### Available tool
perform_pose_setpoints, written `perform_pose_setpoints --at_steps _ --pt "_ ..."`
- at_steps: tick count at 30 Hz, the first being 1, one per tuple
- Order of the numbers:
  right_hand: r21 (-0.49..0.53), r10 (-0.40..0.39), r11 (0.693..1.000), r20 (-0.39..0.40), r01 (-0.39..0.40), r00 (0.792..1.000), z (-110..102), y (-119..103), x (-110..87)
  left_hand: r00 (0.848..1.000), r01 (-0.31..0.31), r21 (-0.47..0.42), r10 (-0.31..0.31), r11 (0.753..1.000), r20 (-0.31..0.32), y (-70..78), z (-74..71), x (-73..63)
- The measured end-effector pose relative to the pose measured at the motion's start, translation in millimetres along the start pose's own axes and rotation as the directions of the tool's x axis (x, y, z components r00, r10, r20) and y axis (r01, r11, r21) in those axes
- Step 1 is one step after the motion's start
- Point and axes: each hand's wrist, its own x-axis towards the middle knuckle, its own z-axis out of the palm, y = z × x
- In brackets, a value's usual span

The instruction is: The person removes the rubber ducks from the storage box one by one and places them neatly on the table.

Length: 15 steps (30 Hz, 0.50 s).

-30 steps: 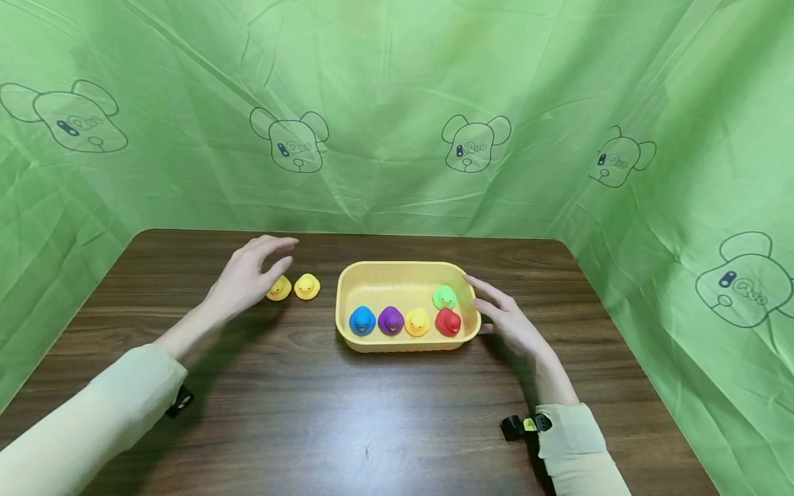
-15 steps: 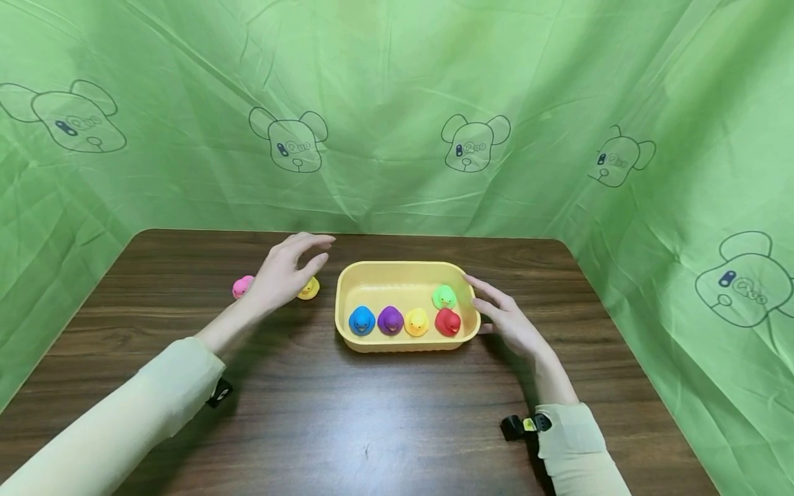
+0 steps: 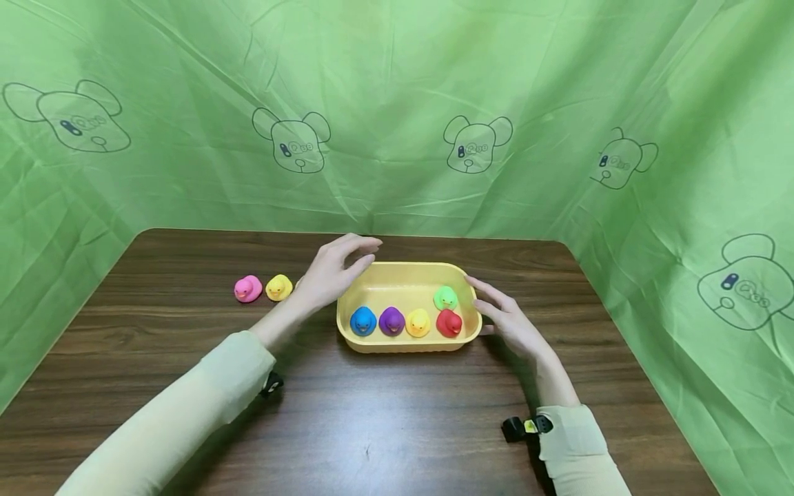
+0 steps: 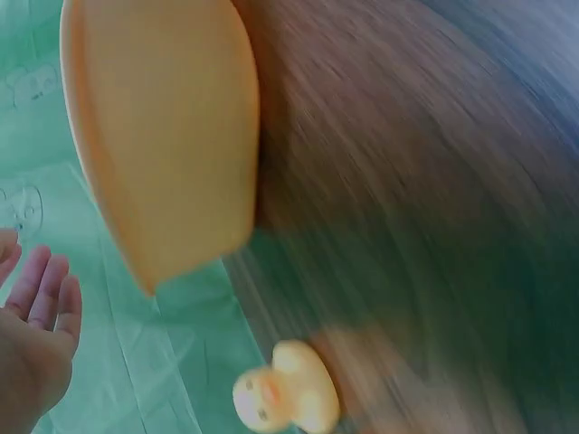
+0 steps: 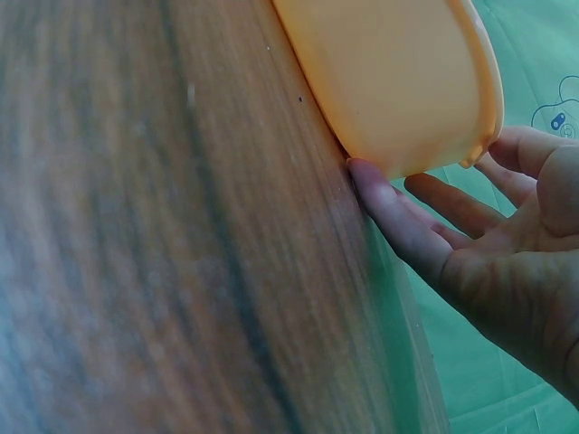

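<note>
My left hand (image 3: 335, 272) hovers above the left end of the yellow plastic bin (image 3: 403, 348), fingers extended with nothing seen between them. In the left wrist view its fingers (image 4: 45, 298) are apart from the bin, and a yellow rubber duck (image 4: 312, 393) lies on the table. My right hand (image 3: 511, 324) touches the bin's right end, fingers spread against the wall and rim. Inside the bin, blue (image 3: 363, 321), purple (image 3: 391, 321), yellow (image 3: 418, 322) and red (image 3: 449, 323) rubber ducks line the near side. A green duck (image 3: 445, 298) sits behind the red one.
On the wooden table (image 3: 397, 427), a pink duck (image 3: 248, 288) and a yellow duck (image 3: 279, 287) stand left of the bin. Green cloth (image 3: 384, 193) with bear outlines hangs behind and at both sides.
My left hand has swept right, from over the loose ducks to the bin's left end, uncovering the pink and one yellow duck. The right hand and the bin have stayed in place.
</note>
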Motion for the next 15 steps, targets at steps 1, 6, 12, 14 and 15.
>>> perform_pose_setpoints --at_steps 1,6,12,14,15 --pt "0.0 0.0 1.0 -0.001 0.0 1.0 0.0 0.1 0.0 1.0 0.003 -0.017 -0.003 1.0 0.003 1.7 4.0 2.0" --pt "-0.004 0.002 1.0 -0.007 -0.002 1.0 0.0 0.1 0.1 1.0 0.01 -0.089 -0.008 0.996 0.017 9.1 24.1 12.3" --pt "-0.008 0.007 1.0 -0.006 -0.007 1.0 0.4 -0.1 0.2 0.999 -0.005 -0.115 0.01 0.993 0.04 17.9 44.4 19.3" --pt "-0.01 0.008 1.0 -0.005 -0.008 1.0 0.5 -0.3 0.3 0.999 -0.004 -0.131 0.01 0.991 0.044 19.9 49.7 20.4" --pt "-0.012 0.007 1.0 -0.005 -0.007 1.0 0.5 -0.4 0.5 0.999 -0.002 -0.141 0.008 0.99 0.046 20.9 52.1 20.8"
